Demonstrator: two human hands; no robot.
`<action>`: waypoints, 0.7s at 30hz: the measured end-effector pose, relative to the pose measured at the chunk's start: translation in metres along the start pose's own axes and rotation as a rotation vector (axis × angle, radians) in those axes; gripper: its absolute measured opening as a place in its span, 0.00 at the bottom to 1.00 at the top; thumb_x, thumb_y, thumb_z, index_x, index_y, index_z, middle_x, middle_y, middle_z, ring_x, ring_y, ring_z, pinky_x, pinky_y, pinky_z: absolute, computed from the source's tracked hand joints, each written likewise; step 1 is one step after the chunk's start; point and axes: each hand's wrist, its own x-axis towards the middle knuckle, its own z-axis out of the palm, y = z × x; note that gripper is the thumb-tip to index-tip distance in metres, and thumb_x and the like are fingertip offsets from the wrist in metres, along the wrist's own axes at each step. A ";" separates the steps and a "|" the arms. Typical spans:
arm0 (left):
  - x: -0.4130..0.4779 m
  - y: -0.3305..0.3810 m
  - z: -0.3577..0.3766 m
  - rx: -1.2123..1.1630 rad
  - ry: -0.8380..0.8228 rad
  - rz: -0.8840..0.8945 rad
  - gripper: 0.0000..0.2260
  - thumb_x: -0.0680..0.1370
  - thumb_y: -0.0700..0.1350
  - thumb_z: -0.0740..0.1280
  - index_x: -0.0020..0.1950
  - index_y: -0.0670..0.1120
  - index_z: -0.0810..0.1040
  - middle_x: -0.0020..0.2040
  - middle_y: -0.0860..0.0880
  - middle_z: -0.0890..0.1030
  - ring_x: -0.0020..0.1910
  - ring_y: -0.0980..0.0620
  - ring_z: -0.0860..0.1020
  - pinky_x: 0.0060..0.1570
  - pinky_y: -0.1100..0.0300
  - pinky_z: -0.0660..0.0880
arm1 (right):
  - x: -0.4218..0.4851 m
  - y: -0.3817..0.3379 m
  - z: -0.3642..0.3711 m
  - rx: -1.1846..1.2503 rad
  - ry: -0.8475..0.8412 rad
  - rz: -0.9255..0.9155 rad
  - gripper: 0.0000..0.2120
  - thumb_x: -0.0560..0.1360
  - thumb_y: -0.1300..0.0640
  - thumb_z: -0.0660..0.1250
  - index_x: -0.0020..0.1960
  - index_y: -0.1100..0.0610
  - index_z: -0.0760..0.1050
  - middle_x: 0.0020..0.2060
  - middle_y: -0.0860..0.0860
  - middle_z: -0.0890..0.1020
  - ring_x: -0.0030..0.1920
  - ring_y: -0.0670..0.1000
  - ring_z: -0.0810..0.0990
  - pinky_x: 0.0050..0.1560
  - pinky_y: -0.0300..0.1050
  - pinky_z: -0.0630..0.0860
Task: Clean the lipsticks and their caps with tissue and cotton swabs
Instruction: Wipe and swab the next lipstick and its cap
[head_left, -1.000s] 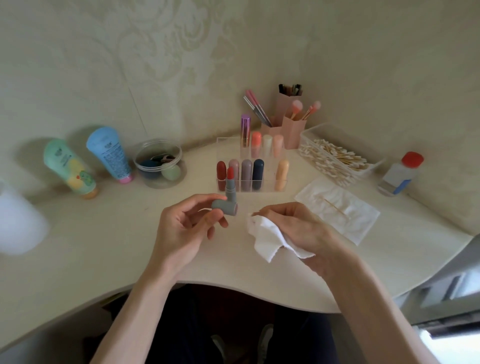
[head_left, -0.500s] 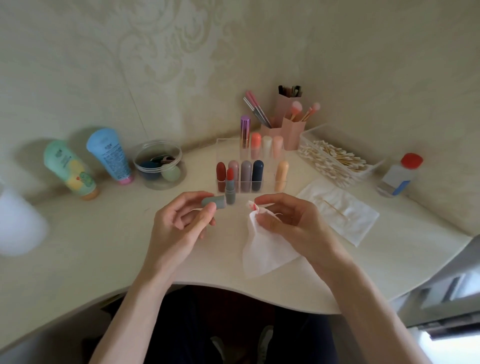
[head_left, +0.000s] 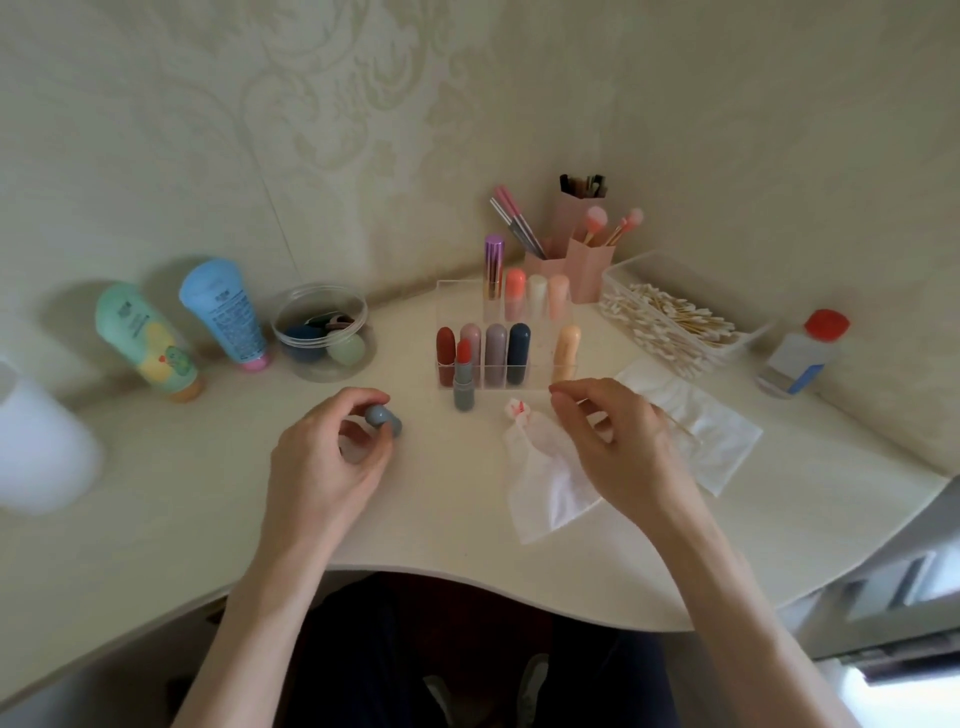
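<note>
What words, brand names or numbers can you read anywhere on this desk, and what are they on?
None can be read.
Green tube: print near its top, too blurred.
Blue tube: lines of small print, too blurred.
Red-capped bottle: blue label, no legible text.

Cap (head_left: 383, 415) partly hidden; white obj (head_left: 41, 447) blurry, cut off left

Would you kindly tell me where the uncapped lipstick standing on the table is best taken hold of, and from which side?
I would pinch the lipstick by its grey barrel, across its left and right sides, coming from the near side. It stands upright with the red stick exposed on top, and the clear rack stands close behind it.
</note>
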 end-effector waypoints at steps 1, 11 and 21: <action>0.000 0.000 0.001 -0.003 -0.004 0.009 0.11 0.75 0.42 0.75 0.54 0.55 0.82 0.43 0.59 0.82 0.43 0.59 0.80 0.42 0.66 0.71 | 0.000 0.001 -0.001 0.023 0.004 0.015 0.10 0.83 0.48 0.67 0.59 0.48 0.85 0.49 0.40 0.85 0.49 0.33 0.79 0.44 0.24 0.71; -0.002 0.000 0.010 0.034 0.023 0.061 0.17 0.76 0.46 0.75 0.64 0.52 0.78 0.49 0.57 0.81 0.42 0.59 0.79 0.47 0.60 0.74 | 0.005 0.016 -0.007 0.030 0.152 0.089 0.07 0.80 0.54 0.72 0.58 0.48 0.85 0.46 0.41 0.85 0.47 0.39 0.81 0.43 0.29 0.72; -0.013 0.041 0.021 -0.048 0.212 0.219 0.11 0.78 0.41 0.74 0.60 0.44 0.81 0.44 0.53 0.80 0.37 0.54 0.76 0.44 0.69 0.71 | 0.004 0.046 -0.044 -0.392 0.297 0.210 0.08 0.77 0.57 0.74 0.57 0.56 0.84 0.49 0.55 0.83 0.53 0.58 0.76 0.50 0.49 0.70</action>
